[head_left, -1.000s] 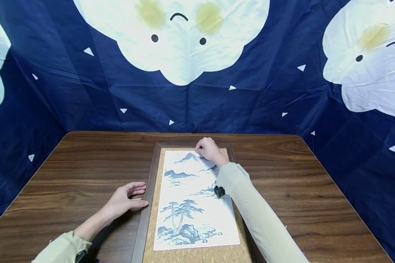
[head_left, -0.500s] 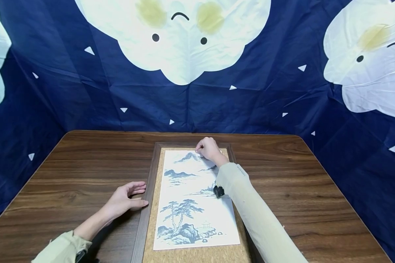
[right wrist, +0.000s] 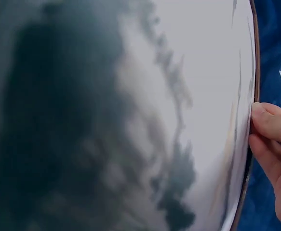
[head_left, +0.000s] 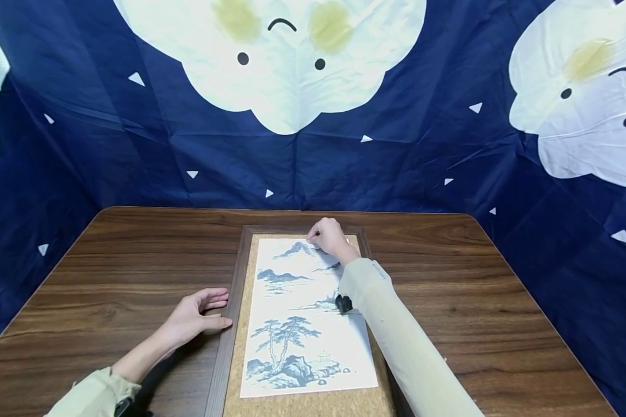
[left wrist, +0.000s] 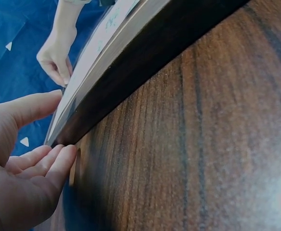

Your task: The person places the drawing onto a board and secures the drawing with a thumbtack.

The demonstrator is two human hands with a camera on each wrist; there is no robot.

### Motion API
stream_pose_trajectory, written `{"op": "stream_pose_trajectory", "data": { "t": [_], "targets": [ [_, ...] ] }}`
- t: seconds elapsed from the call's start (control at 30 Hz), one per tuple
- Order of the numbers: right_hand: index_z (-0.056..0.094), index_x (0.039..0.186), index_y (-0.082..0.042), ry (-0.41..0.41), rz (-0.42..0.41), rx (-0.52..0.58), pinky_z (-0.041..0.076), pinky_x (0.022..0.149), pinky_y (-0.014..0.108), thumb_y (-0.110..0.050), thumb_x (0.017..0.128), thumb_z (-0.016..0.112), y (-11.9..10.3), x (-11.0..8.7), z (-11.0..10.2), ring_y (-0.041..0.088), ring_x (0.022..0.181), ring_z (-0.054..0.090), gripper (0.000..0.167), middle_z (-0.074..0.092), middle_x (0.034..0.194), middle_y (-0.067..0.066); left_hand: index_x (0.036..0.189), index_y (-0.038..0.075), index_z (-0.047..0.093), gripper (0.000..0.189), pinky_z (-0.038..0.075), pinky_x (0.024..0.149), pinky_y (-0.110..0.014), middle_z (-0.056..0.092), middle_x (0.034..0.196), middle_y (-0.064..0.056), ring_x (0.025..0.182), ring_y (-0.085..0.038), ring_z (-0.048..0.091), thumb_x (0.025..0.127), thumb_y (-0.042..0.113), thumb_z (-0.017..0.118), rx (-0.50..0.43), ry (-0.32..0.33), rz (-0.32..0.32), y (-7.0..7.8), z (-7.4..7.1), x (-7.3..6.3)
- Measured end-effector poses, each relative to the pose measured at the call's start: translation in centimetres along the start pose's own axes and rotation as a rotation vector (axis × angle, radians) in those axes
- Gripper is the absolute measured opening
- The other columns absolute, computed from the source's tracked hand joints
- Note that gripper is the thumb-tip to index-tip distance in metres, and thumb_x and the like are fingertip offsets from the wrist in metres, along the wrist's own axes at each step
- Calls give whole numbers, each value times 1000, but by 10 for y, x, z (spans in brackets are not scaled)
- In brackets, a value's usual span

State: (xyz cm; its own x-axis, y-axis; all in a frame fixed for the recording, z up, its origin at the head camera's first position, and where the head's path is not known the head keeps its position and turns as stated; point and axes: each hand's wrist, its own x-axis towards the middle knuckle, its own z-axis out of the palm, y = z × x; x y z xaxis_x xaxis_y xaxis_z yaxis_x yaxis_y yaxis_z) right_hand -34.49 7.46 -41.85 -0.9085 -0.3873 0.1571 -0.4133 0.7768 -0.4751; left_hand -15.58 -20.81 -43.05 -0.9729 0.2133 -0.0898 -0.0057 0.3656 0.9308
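Observation:
An ink landscape print (head_left: 292,295) lies on a cork board (head_left: 313,402) with a brown wooden frame (head_left: 233,301). Beside the frame's left side, my left hand (head_left: 190,318) touches it with extended fingers and thumb; the left wrist view shows that thumb and those fingertips by the frame's outer side (left wrist: 126,72). My right hand (head_left: 330,236) reaches over the print, its thumb and curled fingers pinching at the top edge. In the right wrist view, the fingertips of the right hand (right wrist: 275,139) meet at the edge of the print; anything small between them is hidden.
The frame lies on a brown wood-grain table (head_left: 109,278). A dark blue cloth (head_left: 229,156) with clouds and white triangles hangs behind and at both sides. My right sleeve (head_left: 396,324) crosses the frame's right side, covering part of it.
Both hands, the print and the frame keep their places relative to each other. Only a slight shift of the head camera's view shows.

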Motion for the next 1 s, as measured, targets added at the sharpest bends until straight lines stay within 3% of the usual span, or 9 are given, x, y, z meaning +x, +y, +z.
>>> {"op": "stream_pose_trajectory", "data": {
  "t": [0.17, 0.37, 0.73, 1.0],
  "targets": [
    [75, 75, -9, 33, 46, 93, 49, 70, 25, -13, 75, 74, 6, -1, 0, 15, 73, 64, 5, 70, 72, 0, 127, -14, 39, 66, 43, 84, -19, 49, 124, -29, 112, -37, 49, 75, 9, 73, -4, -12, 0, 1, 0, 1],
    [75, 79, -8, -1, 82, 199, 50, 71, 26, -11, 77, 72, 11, -7, -5, 17, 77, 64, 5, 71, 81, 4, 127, -13, 39, 67, 42, 84, -18, 48, 124, -28, 113, -37, 49, 74, 10, 74, -15, -14, -12, 1, 0, 1],
    [74, 89, -6, -33, -1, 146, 50, 77, 28, -9, 82, 66, 11, -14, -8, 20, 88, 63, 11, 69, 93, 7, 127, -12, 40, 67, 41, 83, -16, 49, 125, -28, 113, -36, 49, 75, 12, 73, -4, -10, -14, 2, -2, 0],
    [75, 85, -11, -28, 70, 141, 49, 72, 27, -13, 81, 68, 7, -10, -6, 16, 81, 62, 8, 70, 88, 2, 128, -12, 39, 67, 41, 84, -17, 48, 125, -28, 113, -36, 49, 76, 14, 73, -3, -19, -18, 2, -2, 0]
  ]
}}
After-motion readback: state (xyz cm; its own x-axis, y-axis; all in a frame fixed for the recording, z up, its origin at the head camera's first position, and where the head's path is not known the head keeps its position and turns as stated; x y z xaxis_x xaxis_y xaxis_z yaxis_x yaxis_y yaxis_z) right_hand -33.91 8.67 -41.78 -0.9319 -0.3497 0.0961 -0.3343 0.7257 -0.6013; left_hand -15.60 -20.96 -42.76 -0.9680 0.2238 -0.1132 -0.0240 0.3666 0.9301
